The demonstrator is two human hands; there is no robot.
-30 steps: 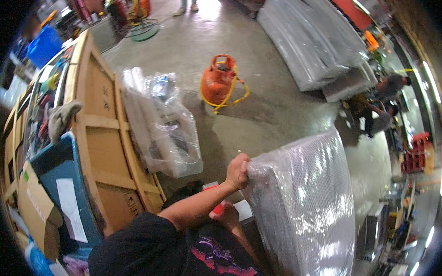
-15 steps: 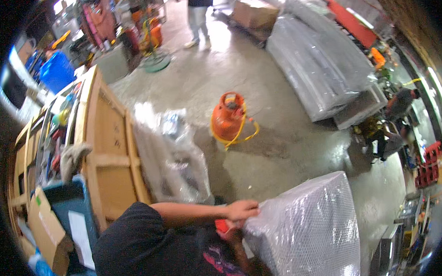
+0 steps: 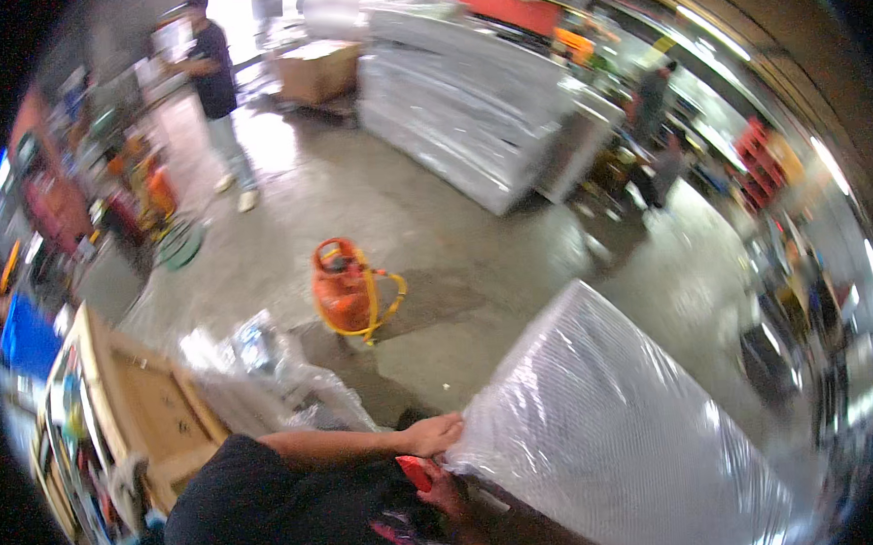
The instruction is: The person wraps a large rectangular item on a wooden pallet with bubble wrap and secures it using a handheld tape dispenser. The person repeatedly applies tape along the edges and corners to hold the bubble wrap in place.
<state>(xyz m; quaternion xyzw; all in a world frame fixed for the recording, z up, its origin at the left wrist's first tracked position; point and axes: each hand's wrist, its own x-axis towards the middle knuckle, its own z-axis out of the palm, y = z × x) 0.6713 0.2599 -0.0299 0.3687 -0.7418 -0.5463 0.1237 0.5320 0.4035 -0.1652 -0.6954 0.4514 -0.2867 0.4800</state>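
A large block-shaped item covered in clear bubble wrap [image 3: 602,422] stands in front of me, tilted across the lower right of the view. My left hand [image 3: 433,436] reaches across from the left, its fingers closed at the near left corner of the wrap. Just below it, close to my body, my right hand [image 3: 446,497] is wrapped round a red object [image 3: 414,472]. Only part of that object shows, and its kind is unclear. The right forearm runs along the near edge of the wrapped item.
An orange gas cylinder [image 3: 343,287] with a yellow hose stands on the concrete floor. Loose clear plastic [image 3: 274,380] lies beside a wooden crate [image 3: 147,396] at left. Long wrapped furniture [image 3: 458,113] stands far off. A person [image 3: 214,87] stands at back left; others are at right.
My view has swung to the right, so the cylinder, crate and far furniture sit further left. Both hands stay at the wrap's corner, the right one still holding the red object.
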